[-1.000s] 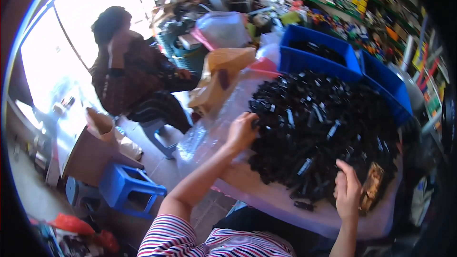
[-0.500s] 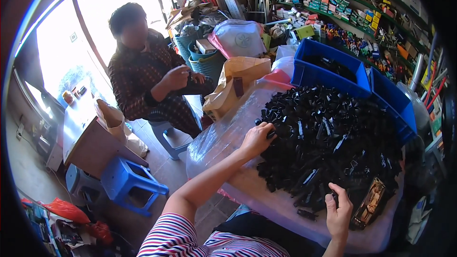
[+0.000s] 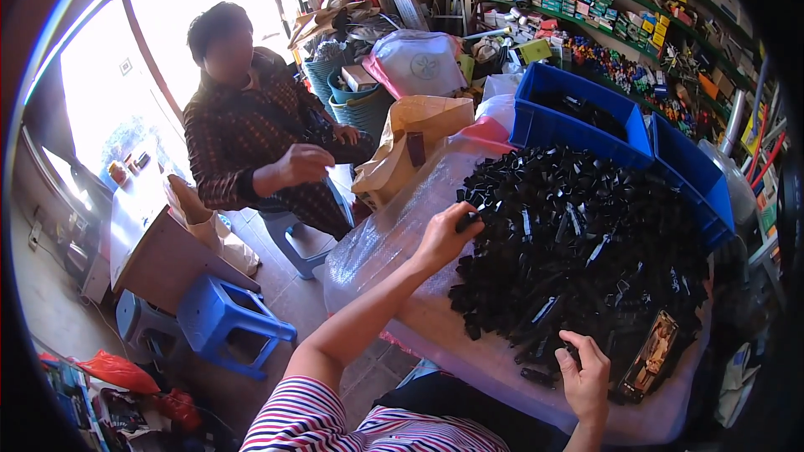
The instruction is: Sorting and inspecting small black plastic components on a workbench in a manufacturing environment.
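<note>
A wide heap of small black plastic-looking pieces, some with shiny faces, covers much of the table; their exact kind is too fine to make out. At the heap's left edge my left hand is closed around a small black piece. My right hand hovers over the near edge of the heap, thumb and forefinger curled toward each other. Something dark shows between those fingertips, hard to tell from the black pieces behind. Beside that hand lies a phone-like slab with a picture on its face.
Two blue bins stand beyond the heap, the left one holding black pieces. Clear plastic sheeting covers the table's left side. A paper bag stands past it, near a seated person. A blue stool is at left; crowded shelves line the back.
My left hand has drawn slightly back from the heap with its black piece. My right hand has shifted a little left. The seated person's raised hand has come down.
</note>
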{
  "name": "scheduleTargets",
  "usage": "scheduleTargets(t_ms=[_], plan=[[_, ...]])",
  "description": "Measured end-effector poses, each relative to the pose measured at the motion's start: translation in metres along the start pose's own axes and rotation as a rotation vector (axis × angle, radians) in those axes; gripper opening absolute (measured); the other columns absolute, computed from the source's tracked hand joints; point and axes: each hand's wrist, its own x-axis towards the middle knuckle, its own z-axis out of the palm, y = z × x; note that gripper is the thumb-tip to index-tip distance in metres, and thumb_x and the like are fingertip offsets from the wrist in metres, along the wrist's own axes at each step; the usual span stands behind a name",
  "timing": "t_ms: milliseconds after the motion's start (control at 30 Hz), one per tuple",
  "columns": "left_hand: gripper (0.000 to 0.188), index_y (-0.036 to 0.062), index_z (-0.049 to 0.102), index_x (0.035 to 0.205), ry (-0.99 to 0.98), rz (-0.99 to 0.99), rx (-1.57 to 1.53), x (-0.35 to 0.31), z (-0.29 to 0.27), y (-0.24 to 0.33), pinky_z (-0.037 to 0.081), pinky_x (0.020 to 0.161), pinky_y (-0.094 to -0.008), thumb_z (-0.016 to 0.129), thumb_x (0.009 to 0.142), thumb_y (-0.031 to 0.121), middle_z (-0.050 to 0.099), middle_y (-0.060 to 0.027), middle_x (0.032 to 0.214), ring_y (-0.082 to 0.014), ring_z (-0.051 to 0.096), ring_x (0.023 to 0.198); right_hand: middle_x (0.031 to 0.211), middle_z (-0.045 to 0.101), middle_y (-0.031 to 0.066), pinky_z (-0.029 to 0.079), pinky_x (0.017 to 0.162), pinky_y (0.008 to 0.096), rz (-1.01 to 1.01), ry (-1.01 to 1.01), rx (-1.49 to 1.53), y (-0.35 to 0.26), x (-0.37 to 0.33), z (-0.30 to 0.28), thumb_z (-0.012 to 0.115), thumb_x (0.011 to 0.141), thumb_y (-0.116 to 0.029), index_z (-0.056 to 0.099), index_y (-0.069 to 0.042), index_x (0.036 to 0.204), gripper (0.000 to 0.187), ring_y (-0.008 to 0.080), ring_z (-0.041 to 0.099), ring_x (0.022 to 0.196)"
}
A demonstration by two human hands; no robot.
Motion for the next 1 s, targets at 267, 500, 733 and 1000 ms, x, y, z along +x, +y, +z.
scheduleTargets(t_ms=[267, 500, 733, 1000], plan=[[0.014, 0.0025, 0.055, 0.092, -0.149, -0.095, -0.217, 0.001, 0.007, 0.048, 0.048, 0.06, -0.0237, 0.062, 0.083, 0.01, 0.062, -0.0041, 0.077, -0.008, 0.059, 0.068, 0.089, 0.062, 0.0149, 0.048, 0.068, 0.0336, -0.092, 0.108, 0.002, 0.002, 0.007, 0.002, 0.062, 0.08, -0.008, 0.058, 0.0, 0.1, 0.023, 0.0295, 0.06, 0.078], [0.021, 0.0048, 0.05, 0.1, -0.705, -0.192, -0.797, -0.036, 0.027, 0.129, 0.046, 0.06, -0.0221, 0.062, 0.084, 0.01, 0.056, -0.001, 0.083, -0.0067, 0.053, 0.067, 0.077, 0.058, 0.0101, 0.047, 0.062, 0.0274, -0.129, 0.22, 0.048, -0.015, 0.018, 0.006, 0.071, 0.072, -0.005, 0.058, -0.002, 0.104, 0.034, 0.0203, 0.059, 0.072], [0.022, 0.0064, 0.049, 0.094, -0.769, -0.316, -0.991, -0.053, 0.05, 0.138, 0.034, 0.05, -0.0202, 0.063, 0.085, 0.021, 0.049, 0.0028, 0.072, -0.0034, 0.043, 0.056, 0.074, 0.055, 0.0085, 0.045, 0.055, 0.0295, -0.274, 0.29, 0.043, -0.005, 0.013, 0.01, 0.075, 0.068, -0.008, 0.057, -0.003, 0.103, 0.039, 0.0176, 0.057, 0.063], [0.022, 0.0052, 0.06, 0.097, -0.553, -0.344, -0.984, -0.07, 0.074, 0.136, 0.033, 0.049, -0.0199, 0.063, 0.084, 0.023, 0.052, 0.0028, 0.071, -0.0035, 0.042, 0.055, 0.073, 0.053, 0.01, 0.044, 0.053, 0.0334, -0.313, 0.41, -0.3, 0.002, 0.015, 0.016, 0.074, 0.065, -0.002, 0.056, -0.002, 0.101, 0.04, 0.0237, 0.055, 0.06]])
